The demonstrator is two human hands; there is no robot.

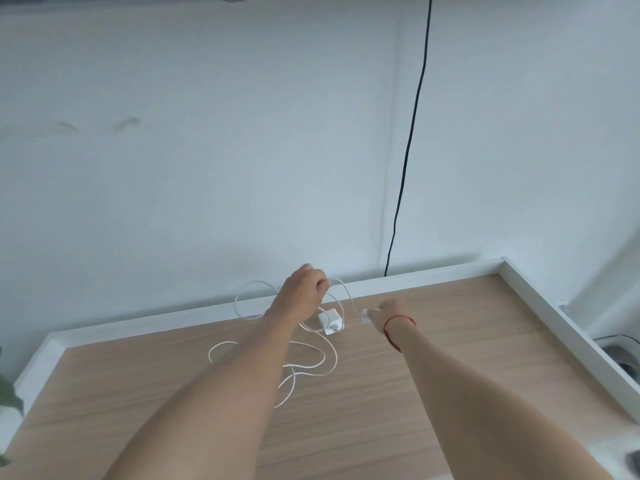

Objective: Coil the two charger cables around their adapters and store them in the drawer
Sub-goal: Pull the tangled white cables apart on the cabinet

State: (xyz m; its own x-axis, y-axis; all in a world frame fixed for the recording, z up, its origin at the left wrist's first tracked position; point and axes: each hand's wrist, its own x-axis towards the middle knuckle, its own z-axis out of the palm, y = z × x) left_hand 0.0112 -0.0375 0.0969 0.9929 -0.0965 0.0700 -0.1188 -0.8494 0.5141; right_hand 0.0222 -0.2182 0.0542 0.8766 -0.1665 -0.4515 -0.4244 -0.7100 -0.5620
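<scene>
Cable (pixel 336 358), one, in left hand (pixel 304 289) and right hand (pixel 389 311); adapter (pixel 329 320), one

The left hand (pixel 304 292) shows only its back. Its fingers curl out of sight round the cable (pixel 236 302), whose loops vanish under the left forearm. The right hand (pixel 393 311) pinches a white piece (pixel 366 315) too blurred to tell plug from adapter. A black cord (pixel 408 150) leaves the top edge and drops behind the desk (pixel 450 341) rim. A plant (pixel 7 393) is cut by the left edge, dark objects (pixel 623 362) by the right.
</scene>
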